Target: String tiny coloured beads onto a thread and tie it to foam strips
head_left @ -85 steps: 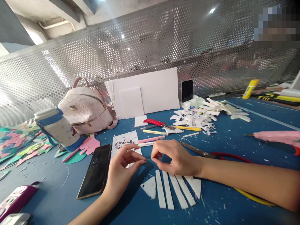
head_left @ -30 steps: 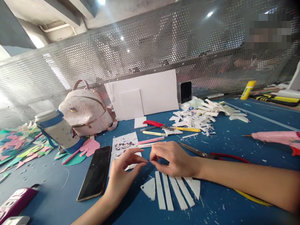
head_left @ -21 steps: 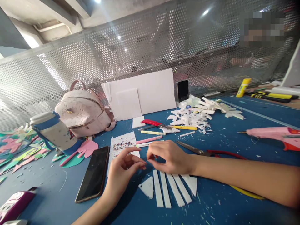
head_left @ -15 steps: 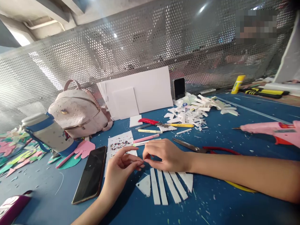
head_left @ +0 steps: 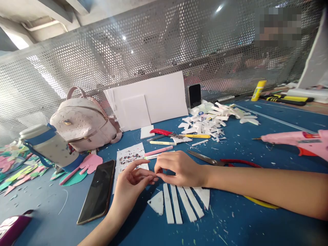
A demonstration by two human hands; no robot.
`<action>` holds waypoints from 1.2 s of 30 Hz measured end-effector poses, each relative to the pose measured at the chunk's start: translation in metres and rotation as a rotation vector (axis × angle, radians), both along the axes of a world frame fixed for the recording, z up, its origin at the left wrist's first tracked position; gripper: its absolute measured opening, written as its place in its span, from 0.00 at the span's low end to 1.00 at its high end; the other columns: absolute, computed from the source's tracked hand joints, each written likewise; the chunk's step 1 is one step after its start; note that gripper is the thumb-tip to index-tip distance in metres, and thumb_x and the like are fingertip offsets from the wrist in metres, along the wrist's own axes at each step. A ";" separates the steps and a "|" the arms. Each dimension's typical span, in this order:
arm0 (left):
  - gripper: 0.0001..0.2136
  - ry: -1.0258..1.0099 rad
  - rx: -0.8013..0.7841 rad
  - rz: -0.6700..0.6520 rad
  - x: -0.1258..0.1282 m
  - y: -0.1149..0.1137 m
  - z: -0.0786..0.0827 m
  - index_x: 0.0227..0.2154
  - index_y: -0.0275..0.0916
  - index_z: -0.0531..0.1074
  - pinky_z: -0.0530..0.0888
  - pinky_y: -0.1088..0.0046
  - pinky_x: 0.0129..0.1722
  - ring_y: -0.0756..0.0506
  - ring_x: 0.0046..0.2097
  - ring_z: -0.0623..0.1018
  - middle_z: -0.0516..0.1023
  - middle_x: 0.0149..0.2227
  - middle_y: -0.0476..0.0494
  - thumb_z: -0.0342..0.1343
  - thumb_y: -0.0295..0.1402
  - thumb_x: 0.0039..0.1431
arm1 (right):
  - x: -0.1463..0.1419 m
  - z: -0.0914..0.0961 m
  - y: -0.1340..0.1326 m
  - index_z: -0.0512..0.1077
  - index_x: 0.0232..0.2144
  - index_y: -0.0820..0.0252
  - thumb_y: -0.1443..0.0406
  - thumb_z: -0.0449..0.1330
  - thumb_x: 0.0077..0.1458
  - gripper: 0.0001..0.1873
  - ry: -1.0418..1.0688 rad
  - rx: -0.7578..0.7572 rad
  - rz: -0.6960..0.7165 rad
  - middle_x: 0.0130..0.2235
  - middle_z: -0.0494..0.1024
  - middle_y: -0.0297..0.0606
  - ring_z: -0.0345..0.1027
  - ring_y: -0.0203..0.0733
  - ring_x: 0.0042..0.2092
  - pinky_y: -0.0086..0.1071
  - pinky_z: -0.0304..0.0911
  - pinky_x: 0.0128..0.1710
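My left hand point(head_left: 132, 184) and my right hand point(head_left: 180, 169) meet fingertip to fingertip above the blue table. Both are closed in a pinch; anything between the fingertips is too small or hidden to make out. Just below them lie several white foam strips point(head_left: 168, 205), fanned out side by side. A white triangular foam piece point(head_left: 156, 203) is at their left, and another white wedge point(head_left: 203, 196) at their right, partly under my right wrist. Behind my left hand lies white paper point(head_left: 139, 150) strewn with tiny coloured bits.
Scissors point(head_left: 205, 158) lie behind my right forearm. A pink glue gun point(head_left: 289, 138) is at the right, a dark phone point(head_left: 96, 193) at the left. Farther back are a red cutter point(head_left: 161, 132), markers point(head_left: 160, 150), foam scraps point(head_left: 202, 124), a bottle point(head_left: 51, 145) and a backpack point(head_left: 82, 123).
The whole view has shifted slightly, with everything a little farther left. My hands keep the same pinched pose, and the foam pieces lie as before.
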State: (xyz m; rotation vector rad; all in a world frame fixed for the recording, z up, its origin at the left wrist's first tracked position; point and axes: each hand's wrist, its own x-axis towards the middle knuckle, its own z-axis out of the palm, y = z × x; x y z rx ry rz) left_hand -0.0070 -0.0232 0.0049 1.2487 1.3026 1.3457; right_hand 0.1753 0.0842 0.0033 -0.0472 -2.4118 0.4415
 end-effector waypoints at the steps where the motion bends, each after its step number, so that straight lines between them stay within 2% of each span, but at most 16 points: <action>1: 0.16 0.000 0.001 -0.001 0.001 0.000 0.000 0.44 0.36 0.68 0.80 0.67 0.38 0.45 0.32 0.83 0.84 0.29 0.44 0.63 0.29 0.53 | 0.000 0.000 0.000 0.69 0.35 0.60 0.70 0.56 0.59 0.02 -0.002 0.000 -0.002 0.33 0.73 0.33 0.64 0.34 0.34 0.29 0.56 0.34; 8: 0.17 -0.002 0.026 0.041 0.005 0.000 -0.001 0.44 0.37 0.68 0.79 0.70 0.35 0.46 0.29 0.82 0.83 0.26 0.47 0.64 0.31 0.52 | 0.000 -0.001 0.000 0.69 0.37 0.60 0.70 0.56 0.60 0.03 -0.008 -0.005 0.012 0.33 0.74 0.33 0.65 0.34 0.34 0.28 0.57 0.35; 20: 0.14 0.113 0.041 -0.011 0.006 -0.003 0.002 0.44 0.40 0.68 0.78 0.69 0.37 0.47 0.30 0.80 0.79 0.26 0.51 0.61 0.29 0.55 | 0.000 0.000 -0.002 0.69 0.36 0.60 0.69 0.56 0.60 0.02 -0.018 -0.013 0.008 0.33 0.74 0.33 0.65 0.34 0.33 0.28 0.57 0.33; 28: 0.11 0.215 0.166 0.062 0.006 -0.004 0.005 0.43 0.40 0.68 0.77 0.68 0.37 0.46 0.31 0.80 0.79 0.27 0.49 0.59 0.30 0.56 | -0.001 0.004 -0.002 0.66 0.33 0.59 0.71 0.56 0.55 0.03 -0.020 -0.145 -0.061 0.32 0.73 0.32 0.63 0.33 0.32 0.27 0.58 0.33; 36: 0.09 0.229 0.189 0.099 0.008 -0.006 0.010 0.40 0.40 0.69 0.78 0.69 0.36 0.47 0.30 0.80 0.80 0.27 0.50 0.59 0.29 0.56 | -0.001 0.003 -0.002 0.66 0.35 0.59 0.70 0.57 0.54 0.06 -0.048 -0.169 -0.064 0.33 0.73 0.33 0.63 0.34 0.32 0.27 0.59 0.33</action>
